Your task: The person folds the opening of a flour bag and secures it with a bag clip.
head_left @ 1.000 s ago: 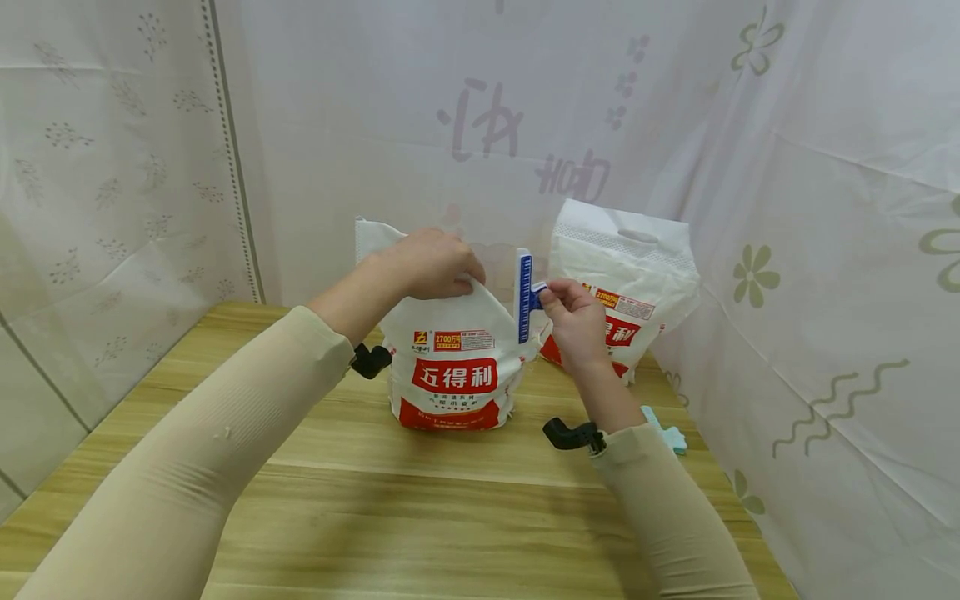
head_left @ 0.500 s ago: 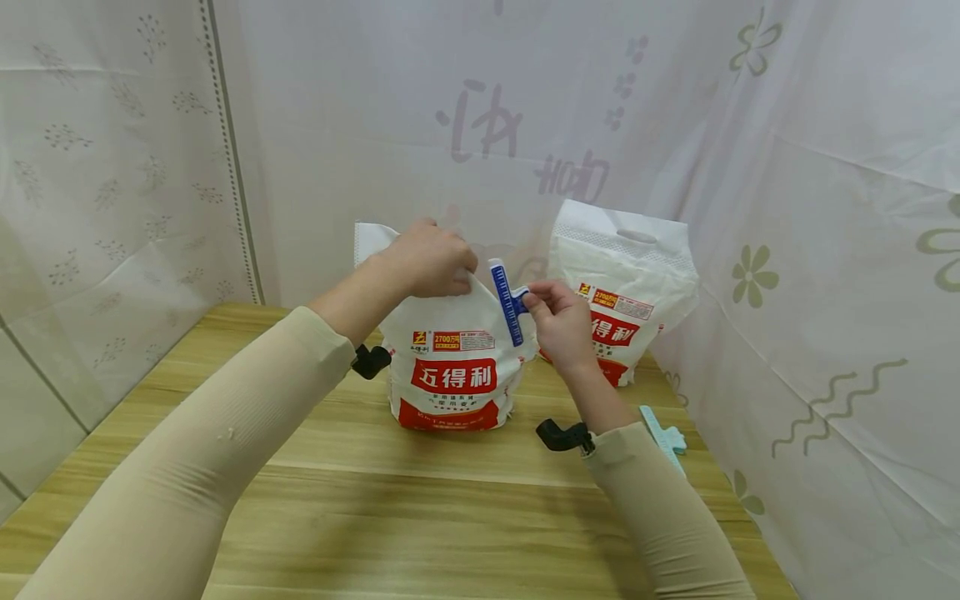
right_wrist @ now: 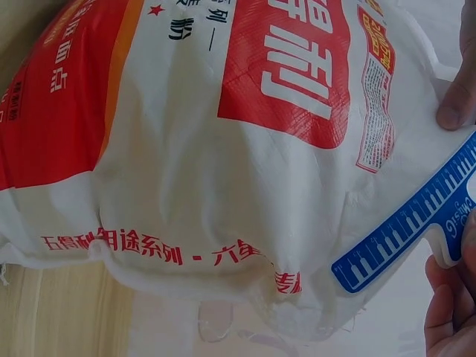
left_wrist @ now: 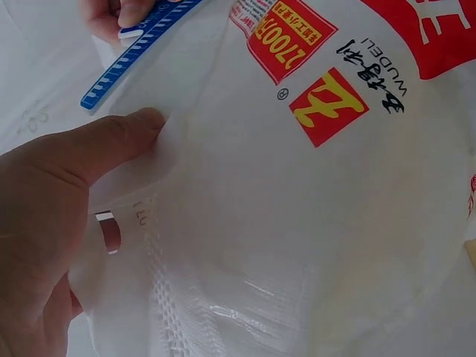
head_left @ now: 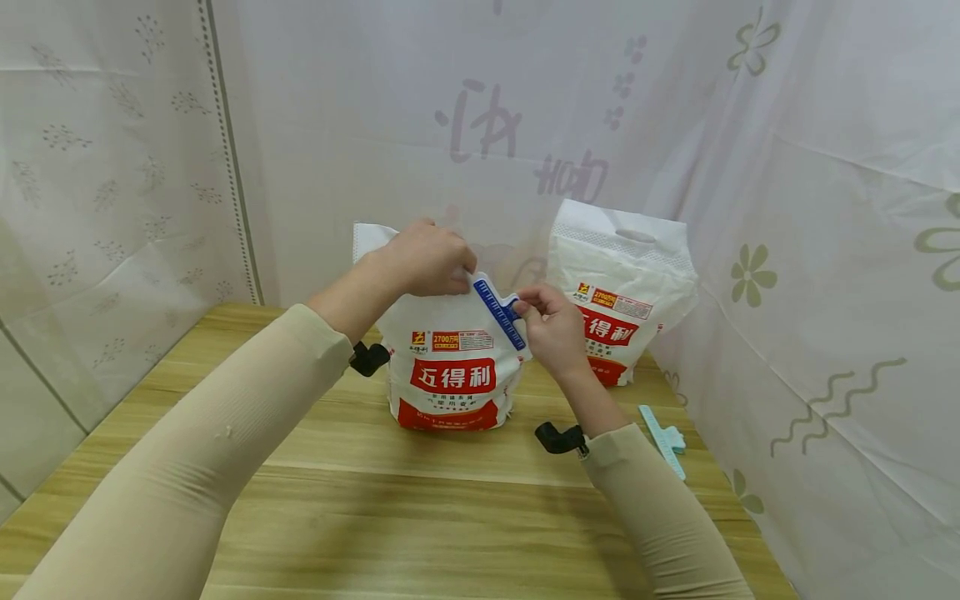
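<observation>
A white flour bag with red labels stands upright on the table. My left hand grips its top edge, the thumb pressing on the near face in the left wrist view. My right hand pinches the handle of a blue bag clip with a piano-key pattern. This clip slants along the bag's upper right edge, just right of the left hand. In the right wrist view the blue bar overlaps the bag's corner; whether the bag lies between its jaws I cannot tell.
Behind and right stands a second flour bag with a handle slot, partly hidden by my right hand. A mint-green clip lies on the wooden table near its right edge. Patterned curtains hang around the table.
My right hand has moved left with the blue clip, which has turned from upright to slanted and now lies against the bag's upper right edge. The left hand has barely moved.
</observation>
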`<state>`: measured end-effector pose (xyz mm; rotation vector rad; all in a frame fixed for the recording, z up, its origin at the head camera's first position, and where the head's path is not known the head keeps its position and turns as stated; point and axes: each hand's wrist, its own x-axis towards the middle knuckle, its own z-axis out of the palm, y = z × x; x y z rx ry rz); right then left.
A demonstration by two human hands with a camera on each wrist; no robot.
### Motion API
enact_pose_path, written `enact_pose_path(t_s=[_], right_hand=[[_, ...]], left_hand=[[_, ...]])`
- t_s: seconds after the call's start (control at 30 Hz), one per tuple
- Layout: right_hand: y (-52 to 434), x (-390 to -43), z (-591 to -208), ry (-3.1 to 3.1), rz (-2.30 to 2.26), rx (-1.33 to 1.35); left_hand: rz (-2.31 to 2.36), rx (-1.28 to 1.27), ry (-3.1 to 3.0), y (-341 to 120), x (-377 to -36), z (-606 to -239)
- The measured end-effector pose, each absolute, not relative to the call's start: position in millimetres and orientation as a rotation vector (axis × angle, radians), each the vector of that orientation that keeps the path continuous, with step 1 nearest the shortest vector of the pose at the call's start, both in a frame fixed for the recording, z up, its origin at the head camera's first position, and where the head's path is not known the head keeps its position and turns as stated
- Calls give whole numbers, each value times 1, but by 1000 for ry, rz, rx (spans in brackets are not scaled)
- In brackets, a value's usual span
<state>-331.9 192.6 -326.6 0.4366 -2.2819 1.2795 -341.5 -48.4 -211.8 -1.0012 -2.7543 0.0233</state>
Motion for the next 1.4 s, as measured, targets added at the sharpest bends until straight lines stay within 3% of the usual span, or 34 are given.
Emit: enact_pose_path(t_s=[1.4], right_hand=[[184, -333, -333, -2258, 1155, 510]], left_hand=[[-43, -950, -2802, -49, -338, -204]])
